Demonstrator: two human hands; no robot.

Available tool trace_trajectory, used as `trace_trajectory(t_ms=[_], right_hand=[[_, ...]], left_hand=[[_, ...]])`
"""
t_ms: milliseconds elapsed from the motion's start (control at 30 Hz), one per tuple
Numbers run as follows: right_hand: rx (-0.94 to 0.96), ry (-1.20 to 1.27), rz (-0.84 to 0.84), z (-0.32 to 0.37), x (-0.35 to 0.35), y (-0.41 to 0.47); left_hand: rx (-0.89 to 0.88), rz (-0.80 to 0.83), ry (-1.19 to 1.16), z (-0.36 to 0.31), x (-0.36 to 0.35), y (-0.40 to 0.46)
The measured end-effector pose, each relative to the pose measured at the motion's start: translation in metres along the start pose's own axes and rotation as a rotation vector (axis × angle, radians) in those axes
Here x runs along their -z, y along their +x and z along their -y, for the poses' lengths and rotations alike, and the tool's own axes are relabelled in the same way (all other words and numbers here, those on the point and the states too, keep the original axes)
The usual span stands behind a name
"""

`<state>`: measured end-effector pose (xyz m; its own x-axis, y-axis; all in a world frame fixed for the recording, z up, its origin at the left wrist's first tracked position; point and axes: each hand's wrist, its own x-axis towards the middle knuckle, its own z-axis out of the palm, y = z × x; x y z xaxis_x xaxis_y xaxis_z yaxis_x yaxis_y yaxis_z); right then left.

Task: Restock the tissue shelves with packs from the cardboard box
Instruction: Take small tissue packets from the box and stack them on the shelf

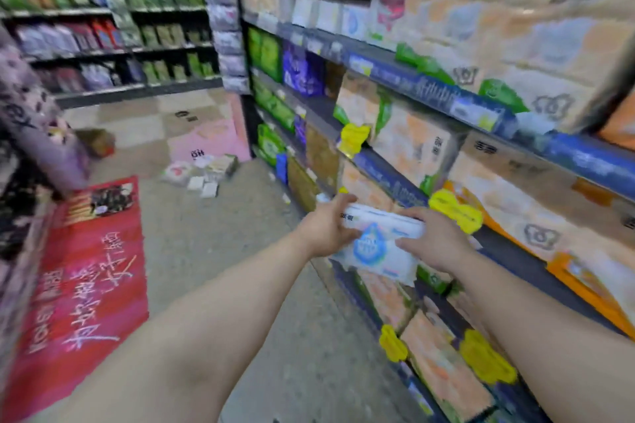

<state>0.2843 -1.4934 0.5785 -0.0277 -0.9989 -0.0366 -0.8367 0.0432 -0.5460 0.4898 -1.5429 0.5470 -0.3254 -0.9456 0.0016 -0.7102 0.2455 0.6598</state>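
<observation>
Both hands hold one white pack [379,244] with a blue drop print, out in front of the shelves [395,178]. The left hand [328,228] grips the pack's left end, thumb over the top edge and fingers curled under. The right hand [434,240] clamps the right end, fingers wrapped over the top face. The pack sits tilted, its far edge just short of the shelf lip, level with a row of peach-coloured tissue packs [412,141].

Yellow tags [455,213] hang on the shelf edge just right of the pack, and more hang lower down. Above the pack, the shelves carry more peach packs with green labels; further left along them stand green and purple packs [302,69].

On the floor left of the shelves lies a loose pile of small white packs [202,173]. Nearer, further left still, a red mat [89,282] with white writing covers the floor. The picture is blurred, so fine print cannot be read.
</observation>
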Motion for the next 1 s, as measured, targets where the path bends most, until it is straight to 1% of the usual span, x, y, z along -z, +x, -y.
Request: trace_trajectory(t_ms=[100, 233, 500, 667, 733, 833, 1000], right_hand=[[0.088, 0.017, -0.034, 0.041, -0.011, 0.074], [0.165, 0.058, -0.093, 0.084, -0.008, 0.158], [0.273, 0.066, -0.156, 0.131, 0.016, 0.303], [0.321, 0.071, -0.203, 0.151, 0.041, 0.407], [0.332, 0.067, -0.208, 0.162, 0.057, 0.448], [0.361, 0.033, -0.264, 0.181, 0.084, 0.503], [0.358, 0.031, -0.319, 0.197, 0.114, 0.581]], left_hand=[[0.027, -0.092, -0.007, 0.029, 0.054, 0.042], [0.032, -0.186, -0.03, 0.054, 0.114, 0.099], [0.021, -0.276, -0.054, 0.08, 0.188, 0.222], [0.009, -0.366, -0.008, 0.082, 0.231, 0.315], [0.008, -0.401, -0.048, 0.08, 0.25, 0.356], [0.01, -0.453, -0.101, 0.073, 0.279, 0.409], [-0.05, -0.519, -0.099, 0.068, 0.313, 0.49]])
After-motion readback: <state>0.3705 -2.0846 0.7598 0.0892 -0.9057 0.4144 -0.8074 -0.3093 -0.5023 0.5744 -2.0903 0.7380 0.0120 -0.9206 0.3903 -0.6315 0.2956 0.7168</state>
